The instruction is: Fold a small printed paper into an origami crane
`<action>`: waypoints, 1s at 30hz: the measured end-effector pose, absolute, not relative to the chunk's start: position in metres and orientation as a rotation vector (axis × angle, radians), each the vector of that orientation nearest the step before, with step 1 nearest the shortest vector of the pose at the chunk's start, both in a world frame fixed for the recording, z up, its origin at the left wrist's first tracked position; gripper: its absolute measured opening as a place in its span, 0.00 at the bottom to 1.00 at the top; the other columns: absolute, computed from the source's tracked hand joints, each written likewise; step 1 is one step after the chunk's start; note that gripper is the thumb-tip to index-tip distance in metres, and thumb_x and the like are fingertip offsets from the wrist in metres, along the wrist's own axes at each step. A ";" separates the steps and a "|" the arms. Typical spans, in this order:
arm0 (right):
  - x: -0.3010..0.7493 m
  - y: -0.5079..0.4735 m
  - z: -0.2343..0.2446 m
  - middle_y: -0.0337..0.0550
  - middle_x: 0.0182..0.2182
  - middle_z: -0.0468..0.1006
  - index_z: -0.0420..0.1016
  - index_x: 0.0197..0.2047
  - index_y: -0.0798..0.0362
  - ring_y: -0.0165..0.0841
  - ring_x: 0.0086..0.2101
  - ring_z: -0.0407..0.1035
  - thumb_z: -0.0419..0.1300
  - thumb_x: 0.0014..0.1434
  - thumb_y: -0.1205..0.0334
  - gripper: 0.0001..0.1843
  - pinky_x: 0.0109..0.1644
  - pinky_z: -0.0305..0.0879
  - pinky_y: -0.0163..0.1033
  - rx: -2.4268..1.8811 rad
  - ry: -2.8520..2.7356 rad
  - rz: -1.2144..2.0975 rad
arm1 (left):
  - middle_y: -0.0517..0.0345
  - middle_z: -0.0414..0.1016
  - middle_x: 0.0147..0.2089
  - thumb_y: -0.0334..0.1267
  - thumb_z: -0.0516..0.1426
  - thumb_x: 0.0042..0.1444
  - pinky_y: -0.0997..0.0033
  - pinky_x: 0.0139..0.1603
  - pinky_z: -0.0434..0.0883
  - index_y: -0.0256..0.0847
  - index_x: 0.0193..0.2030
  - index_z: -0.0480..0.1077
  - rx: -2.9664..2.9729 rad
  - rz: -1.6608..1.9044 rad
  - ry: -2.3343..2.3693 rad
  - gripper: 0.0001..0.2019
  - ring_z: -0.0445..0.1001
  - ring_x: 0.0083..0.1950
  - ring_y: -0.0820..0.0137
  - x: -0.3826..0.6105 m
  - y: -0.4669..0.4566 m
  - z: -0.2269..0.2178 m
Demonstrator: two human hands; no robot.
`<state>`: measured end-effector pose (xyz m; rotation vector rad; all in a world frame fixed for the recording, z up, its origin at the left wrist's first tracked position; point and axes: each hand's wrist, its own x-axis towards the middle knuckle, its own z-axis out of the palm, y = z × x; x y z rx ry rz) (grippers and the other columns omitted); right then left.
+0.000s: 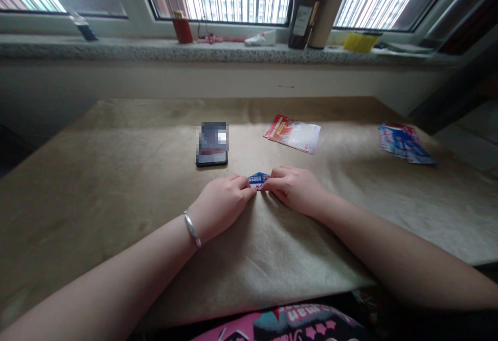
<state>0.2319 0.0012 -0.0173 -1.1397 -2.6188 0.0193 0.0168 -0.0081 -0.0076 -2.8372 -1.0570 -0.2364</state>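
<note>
The left hand and the right hand met fingertip to fingertip on the desk. Both were curled nearly closed, pinching a small folded blue paper between them. The paper lay against the tan cloth that covered the desk, and only its upper edge showed above the fingers. A silver bracelet sat on the left wrist.

Just beyond the left hand lay a phone, face up. Beyond the right hand, a little farther off, was a red and white leaflet, and well out to that hand's right a blue leaflet. Farthest away, a windowsill carried a red cup and a dark jar.

The likely risk was the grip itself. So little paper was held that uneven pressure from either hand could let it slip or spring open. The soft cloth could also bunch under the fingers and skew a crease.
</note>
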 end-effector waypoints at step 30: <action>0.233 -0.003 -0.005 0.40 0.34 0.77 0.79 0.36 0.49 0.30 0.33 0.67 0.54 0.61 0.65 0.11 0.33 0.54 0.35 -1.221 -2.728 -0.061 | 0.55 0.73 0.39 0.34 0.51 0.61 0.67 0.40 0.71 0.41 0.40 0.76 -2.910 -0.220 -1.153 0.11 0.70 0.38 0.68 0.016 -0.007 0.000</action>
